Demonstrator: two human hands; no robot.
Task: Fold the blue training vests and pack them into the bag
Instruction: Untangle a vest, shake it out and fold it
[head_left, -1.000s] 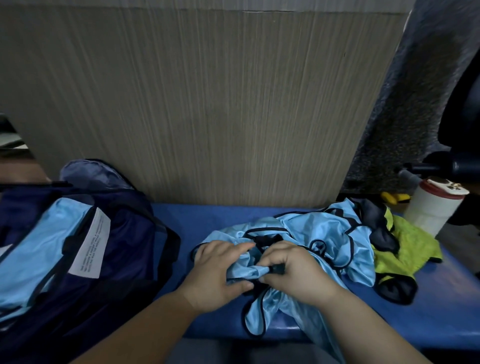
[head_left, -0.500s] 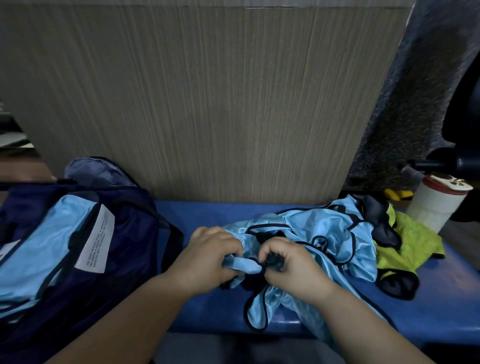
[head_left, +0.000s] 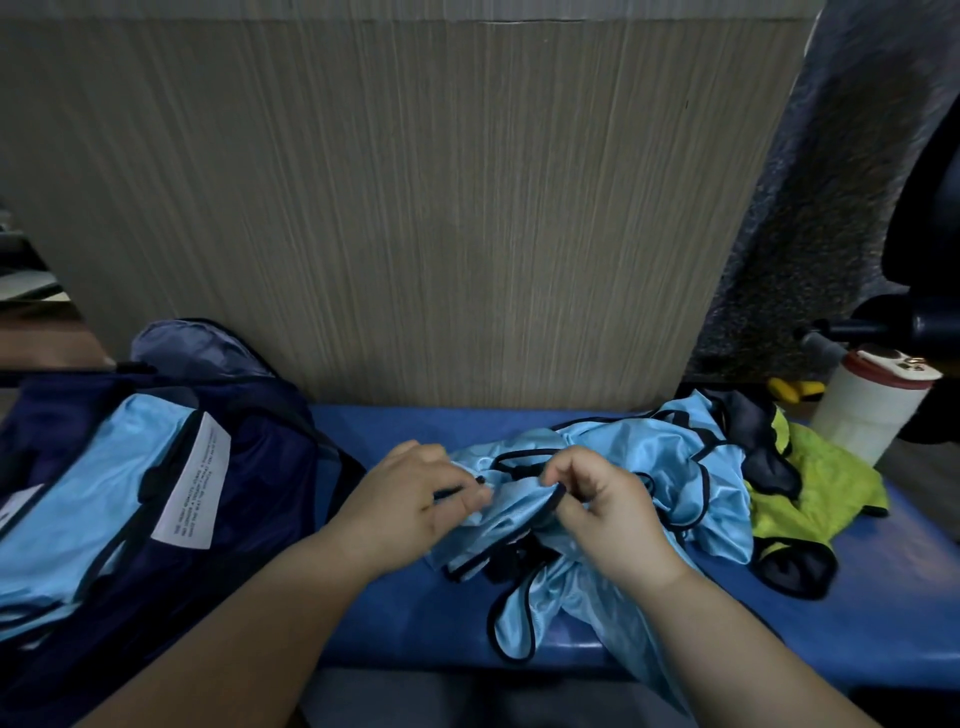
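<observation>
Head view: the left hand (head_left: 410, 499) and right hand (head_left: 608, 512) sit close together over the middle of the bench (head_left: 415, 613), with a small gap between them. Each pinches the dark trim of a crumpled blue vest (head_left: 670, 462) between thumb and curled fingers, so a short stretch of edge runs from one hand to the other. The rest of the vest bunches beyond and to the right of the right hand, and one looped end hangs over the bench's near edge below the right wrist. Left of the left hand the bag (head_left: 265, 467) lies open, its rim near that wrist. Folded vests (head_left: 78, 493) lie inside it, a white label (head_left: 195, 483) beside them. Bare bench shows between the two forearms and beyond the left hand. Right of the right hand, touching the blue vest, lies a green vest (head_left: 826, 483); further right stands a white cup (head_left: 867, 410). A wood-grain panel (head_left: 415, 208) rises just behind the bench's far edge, beyond both hands.
</observation>
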